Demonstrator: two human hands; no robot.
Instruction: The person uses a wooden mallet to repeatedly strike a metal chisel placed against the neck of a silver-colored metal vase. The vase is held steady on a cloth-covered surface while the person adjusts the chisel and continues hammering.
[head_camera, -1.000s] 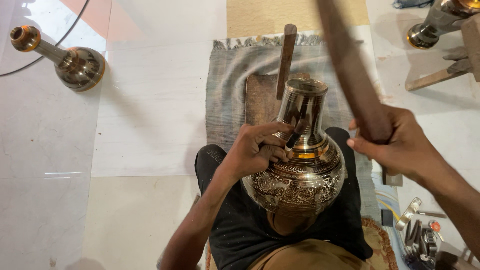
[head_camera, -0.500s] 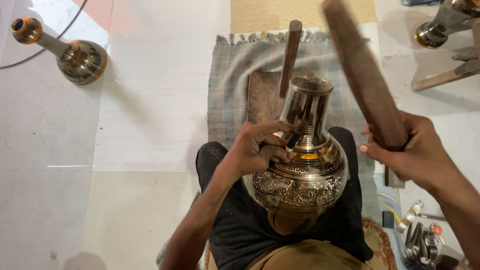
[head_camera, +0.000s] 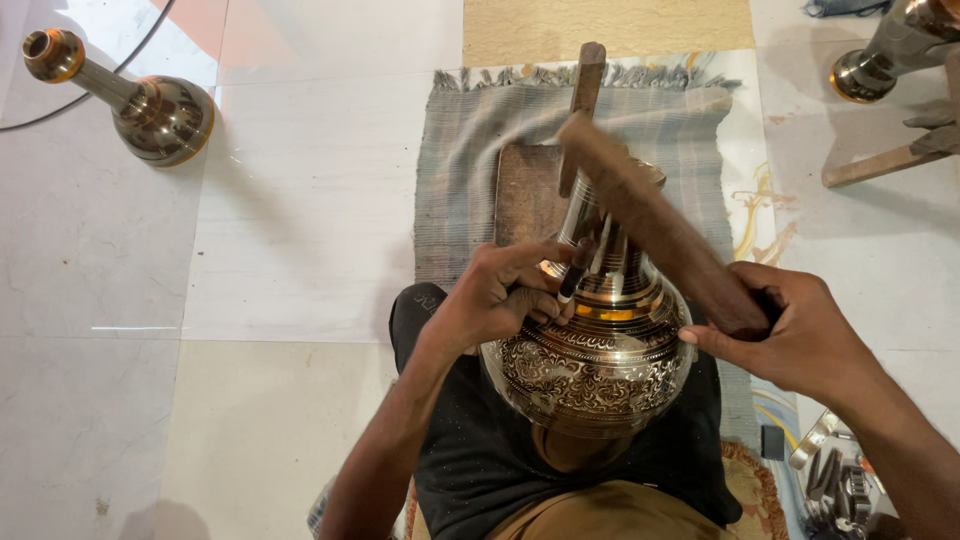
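Far off at the left edge of the floor, a spare long-necked brass vase (head_camera: 150, 108) lay on its side on the pale tiles, well apart from the work and likely parked there so it would not be knocked. Nearer the middle, a grey fringed mat (head_camera: 470, 170) was spread over the tiles with a flat wooden block (head_camera: 522, 195) on it, apparently as padding under the piece being worked.

The left hand (head_camera: 500, 295) sat on the shoulder of the engraved brass vase (head_camera: 600, 360), its fingers (head_camera: 535, 300) clenched around a thin dark chisel (head_camera: 572, 278) whose tip touched the metal just below the neck; the hand's resting on the vase seemed to steady the tool. The vase itself was cradled in the person's lap, neck pointing away, probably so its rounded body stayed put (its lower band already carried dense scrollwork).

Above the neck, a long wooden mallet (head_camera: 650, 225) slanted across, blurred at its far end. The right hand (head_camera: 800, 345) gripped its near end, fingers wrapped tightly around it, held to the side so the stick crossed just over the chisel. At the right edge more brassware (head_camera: 885, 50) and loose metal tools (head_camera: 835, 480) lay within reach.
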